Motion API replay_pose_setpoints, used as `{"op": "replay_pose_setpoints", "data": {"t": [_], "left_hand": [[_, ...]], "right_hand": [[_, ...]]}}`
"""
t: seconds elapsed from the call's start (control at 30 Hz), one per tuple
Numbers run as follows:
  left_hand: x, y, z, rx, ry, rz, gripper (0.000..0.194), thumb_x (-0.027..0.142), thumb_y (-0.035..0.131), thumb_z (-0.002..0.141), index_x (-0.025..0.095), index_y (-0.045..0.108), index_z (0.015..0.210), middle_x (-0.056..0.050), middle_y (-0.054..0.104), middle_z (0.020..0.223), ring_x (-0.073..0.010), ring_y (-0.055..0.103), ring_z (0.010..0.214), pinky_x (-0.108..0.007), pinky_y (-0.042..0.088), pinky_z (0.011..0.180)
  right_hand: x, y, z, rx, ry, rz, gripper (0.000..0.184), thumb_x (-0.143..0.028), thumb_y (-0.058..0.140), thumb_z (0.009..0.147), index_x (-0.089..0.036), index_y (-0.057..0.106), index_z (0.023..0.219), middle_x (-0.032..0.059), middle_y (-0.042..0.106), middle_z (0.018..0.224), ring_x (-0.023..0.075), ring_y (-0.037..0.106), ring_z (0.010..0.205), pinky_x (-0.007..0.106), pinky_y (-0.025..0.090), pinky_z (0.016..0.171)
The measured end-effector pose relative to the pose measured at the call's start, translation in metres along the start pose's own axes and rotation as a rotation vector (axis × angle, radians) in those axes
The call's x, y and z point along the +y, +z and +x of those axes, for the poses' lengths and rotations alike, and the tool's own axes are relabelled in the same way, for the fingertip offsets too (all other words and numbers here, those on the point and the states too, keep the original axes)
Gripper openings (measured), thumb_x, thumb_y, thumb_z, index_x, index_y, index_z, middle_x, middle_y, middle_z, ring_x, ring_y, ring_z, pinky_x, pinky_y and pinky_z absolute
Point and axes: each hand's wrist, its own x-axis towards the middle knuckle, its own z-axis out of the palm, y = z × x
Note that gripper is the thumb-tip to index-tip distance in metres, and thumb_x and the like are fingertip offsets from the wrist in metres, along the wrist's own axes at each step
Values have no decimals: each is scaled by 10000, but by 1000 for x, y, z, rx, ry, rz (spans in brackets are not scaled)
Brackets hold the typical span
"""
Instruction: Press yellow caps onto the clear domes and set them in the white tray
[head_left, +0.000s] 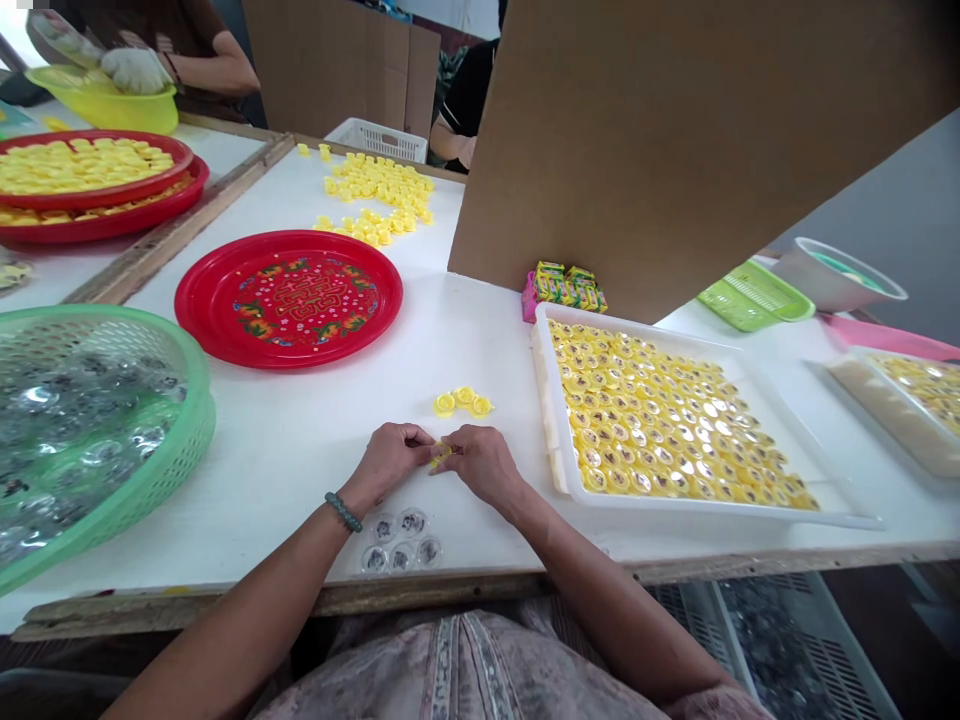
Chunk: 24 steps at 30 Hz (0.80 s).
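My left hand [390, 460] and my right hand [480, 462] meet over the white table, fingers closed on one small yellow plastic cup [441, 456] between them. Fingertips cover much of it. Just beyond my hands sit three more yellow cups [464, 398] in a tight group. Closer to me, by my left wrist, several clear round lids [401, 556] with dark printed figures lie flat. To the right of my right hand a white tray [551, 420] holds rows of yellow cups with printed, shiny tops.
A green basket [196, 400] of clear printed discs stands at left. Behind it are a red patterned tray [289, 300] and loose yellow cups [382, 190]. A cardboard sheet [637, 150] rises beyond small boxes [570, 288]. Across the table, a gloved person handles a yellow bowl [142, 112].
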Motion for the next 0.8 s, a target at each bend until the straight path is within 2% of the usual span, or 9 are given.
{"op": "replay_pose_setpoints", "data": {"t": [0.17, 0.27, 0.43, 0.6, 0.8], "left_hand": [[-1, 5, 2, 51, -54, -46, 156, 289, 690, 626, 161, 640, 701, -19, 646, 645, -152, 571, 581, -257, 439, 564], [-2, 5, 1, 54, -40, -90, 176, 280, 709, 614, 157, 618, 700, -12, 626, 632, -140, 560, 561, -248, 438, 545], [-4, 2, -4, 0, -31, -280, 240, 324, 720, 641, 139, 639, 769, -47, 664, 745, -152, 603, 693, -258, 477, 659], [1, 3, -7, -10, -107, -434, 334, 362, 780, 572, 123, 640, 759, -55, 672, 749, -162, 624, 727, -288, 501, 743], [6, 3, -10, -21, -137, -483, 363, 328, 795, 561, 123, 638, 818, -57, 685, 797, -163, 634, 768, -284, 497, 759]], "right_hand": [[-5, -5, -4, -28, -44, -55, 143, -309, 730, 717, -192, 685, 785, 19, 641, 753, 128, 566, 665, 210, 359, 591], [-9, -3, -8, 4, -47, -104, 158, -323, 701, 743, -173, 662, 777, 26, 622, 754, 125, 552, 646, 215, 358, 586], [-5, 3, -9, 67, -61, -66, 159, -309, 689, 761, -175, 671, 845, 16, 610, 749, 118, 542, 638, 210, 364, 586], [4, 4, -9, 69, -130, 15, 233, -366, 694, 755, -167, 661, 871, 14, 600, 756, 115, 538, 649, 207, 376, 598], [6, 2, -10, 51, -134, 3, 260, -428, 655, 779, -174, 628, 831, 9, 584, 763, 114, 534, 661, 212, 369, 604]]}}
